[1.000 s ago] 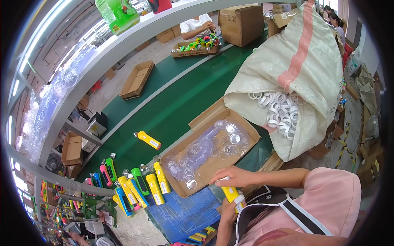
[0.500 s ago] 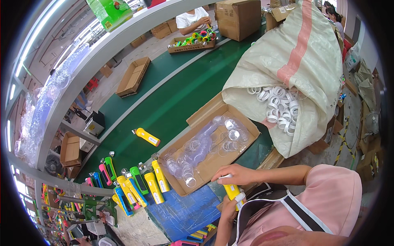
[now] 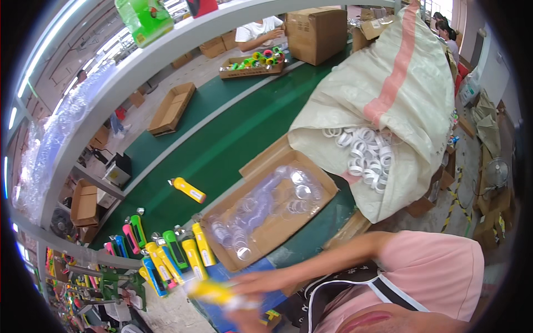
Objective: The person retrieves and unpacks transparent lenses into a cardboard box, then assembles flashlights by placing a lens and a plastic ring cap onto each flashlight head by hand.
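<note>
A yellow flashlight [image 3: 211, 292], smeared by motion, lies sideways between my hands above the bench's near edge. My right hand [image 3: 256, 282] reaches across from the right, fingers closed against its upper side. Below it, my left hand [image 3: 247, 319] is closed around its near end, partly cut off by the lower edge. Something white shows between the hands, too blurred to make out. Just beyond stands a row of flashlights in yellow, blue, green and pink; a yellow flashlight [image 3: 192, 259] is among the closest.
A shallow cardboard tray [image 3: 266, 238] holds clear discs and rings. Right of it, a big woven sack [image 3: 338, 100] spills white rings. Another yellow flashlight [image 3: 189, 190] lies on the green belt [image 3: 233, 139]. A white shelf frame arches over the left; a person sits across the belt.
Both hands have swung left with the yellow flashlight, from beside my body toward the standing row. The view has shifted slightly. The person across the belt has moved a hand.
</note>
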The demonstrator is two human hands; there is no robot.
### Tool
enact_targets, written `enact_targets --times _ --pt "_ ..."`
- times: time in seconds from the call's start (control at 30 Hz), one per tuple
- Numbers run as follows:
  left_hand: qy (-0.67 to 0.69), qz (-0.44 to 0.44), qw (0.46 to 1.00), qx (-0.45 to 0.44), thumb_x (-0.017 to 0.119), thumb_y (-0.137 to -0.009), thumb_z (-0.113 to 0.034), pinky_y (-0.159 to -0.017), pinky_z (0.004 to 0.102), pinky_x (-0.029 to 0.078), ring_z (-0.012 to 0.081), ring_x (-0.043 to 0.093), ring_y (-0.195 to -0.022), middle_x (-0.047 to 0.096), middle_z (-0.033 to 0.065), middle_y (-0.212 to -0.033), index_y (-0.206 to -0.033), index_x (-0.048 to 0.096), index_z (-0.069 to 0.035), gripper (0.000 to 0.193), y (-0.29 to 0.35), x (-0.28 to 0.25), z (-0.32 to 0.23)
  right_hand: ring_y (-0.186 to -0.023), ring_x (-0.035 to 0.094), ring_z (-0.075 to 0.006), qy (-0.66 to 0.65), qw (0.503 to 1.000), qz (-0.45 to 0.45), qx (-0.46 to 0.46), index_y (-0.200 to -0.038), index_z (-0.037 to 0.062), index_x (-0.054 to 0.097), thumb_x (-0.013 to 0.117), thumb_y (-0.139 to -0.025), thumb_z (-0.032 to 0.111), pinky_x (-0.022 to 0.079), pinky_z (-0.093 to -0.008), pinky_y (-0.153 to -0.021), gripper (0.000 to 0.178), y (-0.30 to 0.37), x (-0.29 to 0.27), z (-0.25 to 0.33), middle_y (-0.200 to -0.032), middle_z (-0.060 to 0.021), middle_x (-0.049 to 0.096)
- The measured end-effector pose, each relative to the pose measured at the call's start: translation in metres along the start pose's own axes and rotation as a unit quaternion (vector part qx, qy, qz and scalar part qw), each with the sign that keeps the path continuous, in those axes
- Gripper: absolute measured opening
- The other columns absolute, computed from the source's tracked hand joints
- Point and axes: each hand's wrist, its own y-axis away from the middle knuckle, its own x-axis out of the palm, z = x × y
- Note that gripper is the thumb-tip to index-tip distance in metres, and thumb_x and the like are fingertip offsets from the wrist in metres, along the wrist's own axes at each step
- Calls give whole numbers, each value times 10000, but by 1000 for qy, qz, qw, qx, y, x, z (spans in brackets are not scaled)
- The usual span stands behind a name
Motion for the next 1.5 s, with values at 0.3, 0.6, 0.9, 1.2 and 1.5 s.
enact_targets --times 0.3,0.6,0.9,1.2,1.5 --pt "-123 32 990 -60 543 -947 -197 -821 356 556 238 641 -951 598 100 -1086 -1247 481 -33 347 73 -74 43 -1084 582 -305 236 829 159 -482 -1300 2 508 679 -859 402 465 -380 -916 620 -40 139 127 -1176 -186 604" --pt "-183 115 963 -161 623 -904 -152 -859 353 547 228 638 -987 590 103 -1117 -1252 467 -20 403 33 -10 84 -1012 621 -231 312 946 -86 -24 -1248 12 547 637 -891 523 475 -365 -906 630 76 -20 -5 -1076 -151 646" --pt "-173 90 952 -237 730 -839 -122 -730 290 541 162 643 -858 614 72 -1006 -1111 549 -12 345 15 18 90 -952 647 -227 262 942 -199 65 -1194 -3 555 620 -889 554 507 -350 -817 639 84 -39 -26 -1043 -165 668" --pt "-165 65 960 -219 719 -838 -96 -755 311 552 166 651 -864 631 77 -999 -1089 566 12 313 17 22 94 -939 660 -237 268 944 -178 71 -1192 -8 556 605 -904 546 515 -355 -811 626 85 -41 -19 -1036 -173 672" --pt "-159 75 956 -235 729 -834 -97 -768 312 549 169 649 -884 629 75 -1018 -1116 563 10 344 15 21 91 -919 667 -259 276 939 -201 52 -1186 -9 564 618 -879 566 515 -372 -801 654 81 -42 -31 -1021 -183 680"
